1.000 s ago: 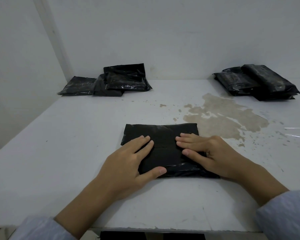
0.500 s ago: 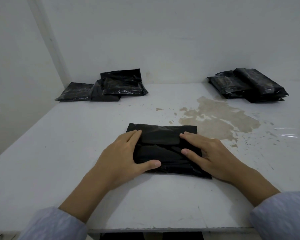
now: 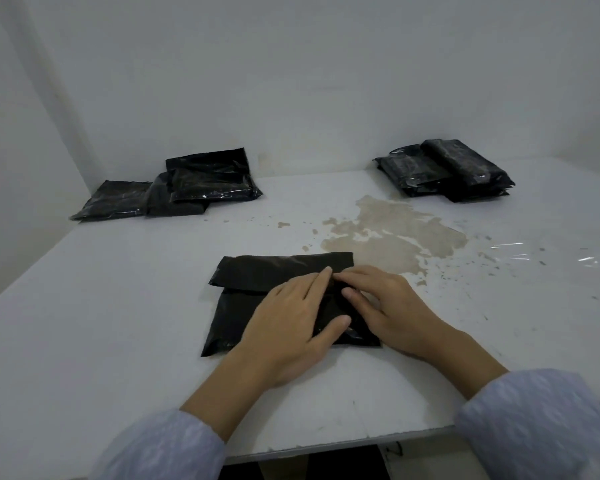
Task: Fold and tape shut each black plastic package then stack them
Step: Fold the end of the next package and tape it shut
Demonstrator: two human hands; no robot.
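A black package (image 3: 257,299) lies near the front of a stained white tabletop (image 3: 118,306), its top flap folded down. The left hand (image 3: 291,327) and right hand (image 3: 385,306) press flat on it with fingers straight (neither grips anything). Two piles of packages, left (image 3: 187,185) and right (image 3: 444,171), sit by the wall.

- My left hand (image 3: 291,323) lies palm down, fingers straight and close together, pointing away from me, thumb spread out to the right.
- My right hand (image 3: 388,306) lies palm down too, fingers stretched toward the left, the thumb tucked in near my left fingers.
- The fingertips of both hands meet.
- Both forearms are bare, with pale sleeves (image 3: 541,427) pushed up toward the elbows.
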